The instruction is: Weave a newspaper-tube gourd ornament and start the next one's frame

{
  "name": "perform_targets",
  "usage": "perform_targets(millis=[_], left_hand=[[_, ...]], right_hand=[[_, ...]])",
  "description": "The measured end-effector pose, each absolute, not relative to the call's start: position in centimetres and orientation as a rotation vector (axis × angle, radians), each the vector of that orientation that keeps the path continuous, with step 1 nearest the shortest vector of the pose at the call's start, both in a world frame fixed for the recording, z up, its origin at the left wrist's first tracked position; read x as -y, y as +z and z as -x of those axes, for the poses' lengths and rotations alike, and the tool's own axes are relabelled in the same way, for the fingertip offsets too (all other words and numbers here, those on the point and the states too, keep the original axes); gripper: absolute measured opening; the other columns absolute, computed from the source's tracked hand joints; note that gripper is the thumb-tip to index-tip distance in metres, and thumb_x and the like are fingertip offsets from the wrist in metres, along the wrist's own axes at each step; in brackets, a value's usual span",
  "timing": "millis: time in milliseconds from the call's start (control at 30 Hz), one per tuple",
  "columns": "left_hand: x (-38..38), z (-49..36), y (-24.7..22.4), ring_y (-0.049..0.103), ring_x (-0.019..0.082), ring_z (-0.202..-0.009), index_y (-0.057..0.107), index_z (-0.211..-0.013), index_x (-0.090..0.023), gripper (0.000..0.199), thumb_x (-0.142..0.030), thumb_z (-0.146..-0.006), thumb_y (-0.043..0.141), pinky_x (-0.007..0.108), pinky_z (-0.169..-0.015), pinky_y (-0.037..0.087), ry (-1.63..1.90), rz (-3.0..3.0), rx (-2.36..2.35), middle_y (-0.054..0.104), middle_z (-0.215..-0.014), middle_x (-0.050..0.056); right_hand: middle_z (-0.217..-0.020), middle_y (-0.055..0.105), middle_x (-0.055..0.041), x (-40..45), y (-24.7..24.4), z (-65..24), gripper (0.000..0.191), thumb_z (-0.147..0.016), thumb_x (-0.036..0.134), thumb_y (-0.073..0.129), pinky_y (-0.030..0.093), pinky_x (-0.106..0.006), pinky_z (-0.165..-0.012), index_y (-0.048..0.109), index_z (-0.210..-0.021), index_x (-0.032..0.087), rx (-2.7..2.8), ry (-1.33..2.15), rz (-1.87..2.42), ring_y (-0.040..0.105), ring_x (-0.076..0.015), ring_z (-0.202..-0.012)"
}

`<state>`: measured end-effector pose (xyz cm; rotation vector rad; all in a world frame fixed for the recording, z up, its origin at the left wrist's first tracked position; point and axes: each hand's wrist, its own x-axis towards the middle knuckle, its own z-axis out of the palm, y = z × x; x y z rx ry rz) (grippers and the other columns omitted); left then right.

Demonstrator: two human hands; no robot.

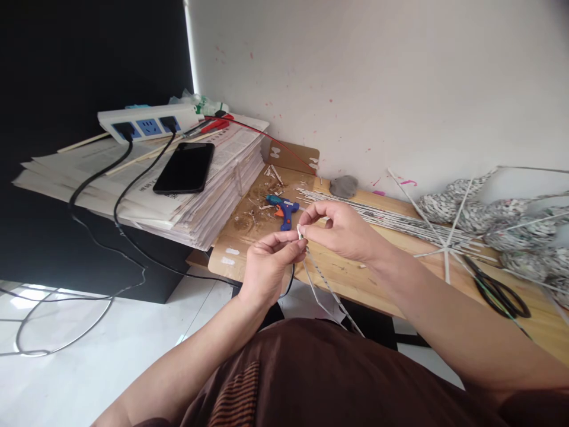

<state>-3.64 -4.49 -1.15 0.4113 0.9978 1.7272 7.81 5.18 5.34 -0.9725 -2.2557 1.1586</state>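
My left hand (269, 261) and my right hand (335, 228) meet in front of my body, each closed in a pinch. Between their fingertips they hold a small folded end of a rolled newspaper strip (300, 233). Long thin lengths of paper strip (322, 277) hang below the hands toward my lap. Just behind the fingers, a blue glue gun (285, 210) with an orange trigger lies on a stained cardboard sheet (222, 252). Beyond my right hand, a bundle of rolled newspaper sticks (377, 214) lies along the wooden table (368, 284).
At left, a newspaper stack (235, 178) bears a power strip (151, 124), a black phone (185, 168) and red-handled scissors (217, 123). Black cables (118, 201) hang over its edge. At right are a star of paper sticks (446, 248), black scissors (498, 290), paper-cord bundles (462, 201) and a grey lump (344, 186).
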Motion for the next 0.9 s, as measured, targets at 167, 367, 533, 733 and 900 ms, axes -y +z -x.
perform_targets(millis=[167, 367, 533, 733, 900], left_hand=[[4.6, 3.7, -1.0, 0.064, 0.009, -0.063, 0.077, -0.08, -0.012, 0.029, -0.024, -0.057, 0.091, 0.021, -0.064, 0.054, 1.721, -0.44, -0.996, 0.073, -0.073, 0.003], [4.5, 3.6, -1.1, 0.065, 0.009, -0.064, 0.077, -0.08, -0.013, 0.028, -0.025, -0.059, 0.09, 0.022, -0.064, 0.054, 1.703, -0.468, -1.007, 0.073, -0.074, 0.003], [4.5, 3.8, -1.2, 0.064, 0.009, -0.064, 0.077, -0.079, -0.013, 0.027, -0.024, -0.059, 0.09, 0.021, -0.064, 0.054, 1.691, -0.464, -1.003, 0.073, -0.073, 0.003], [4.7, 4.0, -1.4, 0.064, 0.008, -0.064, 0.077, -0.079, -0.014, 0.024, -0.023, -0.061, 0.09, 0.02, -0.063, 0.055, 1.691, -0.461, -0.969, 0.073, -0.075, 0.003], [4.7, 4.1, -1.4, 0.065, 0.008, -0.065, 0.077, -0.079, -0.014, 0.024, -0.024, -0.061, 0.09, 0.019, -0.064, 0.055, 1.682, -0.454, -0.961, 0.074, -0.077, 0.003]], right_hand=[[-0.079, 0.068, -0.0001, -5.3, 5.3, -7.7, 0.007, -0.071, 0.023, 0.066, 0.038, -0.026, -0.055, 0.069, -0.077, 0.02, 2.267, 1.164, 0.975, 0.051, -0.0102, -0.06], [-0.074, 0.068, -0.0001, -5.2, 5.4, -7.5, 0.006, -0.068, 0.021, 0.066, 0.036, -0.026, -0.051, 0.069, -0.073, 0.02, 2.259, 1.195, 1.022, 0.05, -0.0096, -0.055], [-0.071, 0.068, 0.0002, -5.5, 5.4, -7.4, 0.003, -0.069, 0.02, 0.066, 0.04, -0.026, -0.054, 0.068, -0.07, 0.02, 2.25, 1.25, 1.01, 0.056, -0.0121, -0.06], [-0.083, 0.071, -0.0036, -6.4, 5.5, -7.6, 0.013, -0.072, 0.026, 0.069, 0.047, -0.031, -0.068, 0.071, -0.082, 0.019, 2.208, 1.398, 0.947, 0.063, -0.0178, -0.077], [-0.078, 0.071, -0.0028, -6.2, 5.7, -7.6, 0.008, -0.071, 0.025, 0.068, 0.048, -0.03, -0.066, 0.07, -0.076, 0.02, 2.278, 1.378, 0.937, 0.062, -0.0171, -0.073]])
